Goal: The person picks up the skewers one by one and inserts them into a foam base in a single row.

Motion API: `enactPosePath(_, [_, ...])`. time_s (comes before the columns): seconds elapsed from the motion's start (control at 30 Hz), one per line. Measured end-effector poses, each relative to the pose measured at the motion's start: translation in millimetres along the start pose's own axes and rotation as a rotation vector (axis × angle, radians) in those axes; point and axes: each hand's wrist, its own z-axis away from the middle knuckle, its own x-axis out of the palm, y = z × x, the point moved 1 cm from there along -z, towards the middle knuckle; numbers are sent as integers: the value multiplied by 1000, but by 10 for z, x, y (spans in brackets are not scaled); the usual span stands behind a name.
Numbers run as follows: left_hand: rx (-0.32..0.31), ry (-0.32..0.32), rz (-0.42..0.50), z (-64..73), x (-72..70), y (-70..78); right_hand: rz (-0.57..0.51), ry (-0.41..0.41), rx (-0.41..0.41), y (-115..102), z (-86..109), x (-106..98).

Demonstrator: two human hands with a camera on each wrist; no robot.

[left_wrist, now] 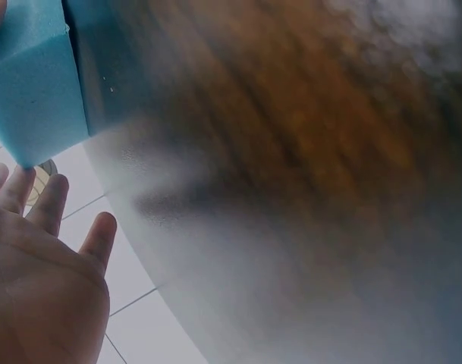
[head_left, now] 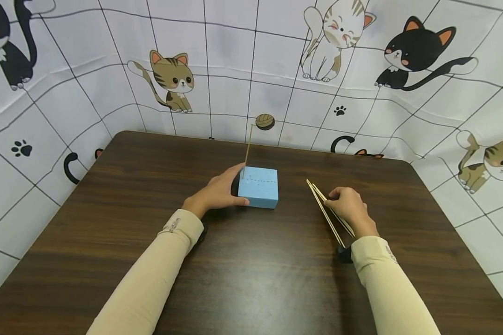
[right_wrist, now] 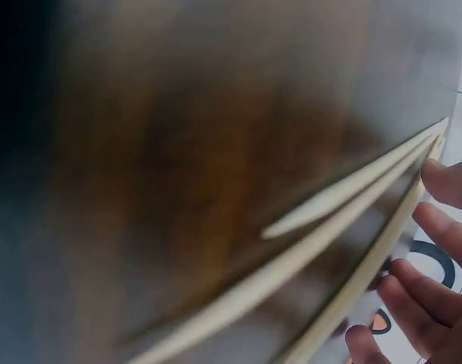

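Observation:
My left hand (head_left: 218, 190) grips a light blue foam block (head_left: 260, 184) from its left side, thumb at the near face and fingers behind. Small holes run in a row across the block's top. One thin bamboo skewer (head_left: 248, 149) stands nearly upright in the block's left part, leaning slightly right. To the right, my right hand (head_left: 350, 207) pinches a skewer (right_wrist: 363, 265) between thumb and index finger near one end. Beside it in the right wrist view lie two other skewers (right_wrist: 303, 254), their pointed ends close together.
Both hands are over a dark brown wooden table (head_left: 255, 265). A white grid-patterned curtain (head_left: 230, 70) printed with cartoon cats hangs behind and around the table's far edge. A black wrist strap (head_left: 343, 254) shows at my right cuff.

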Motion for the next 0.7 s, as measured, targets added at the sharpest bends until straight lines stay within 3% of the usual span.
enactPosePath(0.7, [-3,-4,-23,27,-19,37,1,18,31,-52,51,-34])
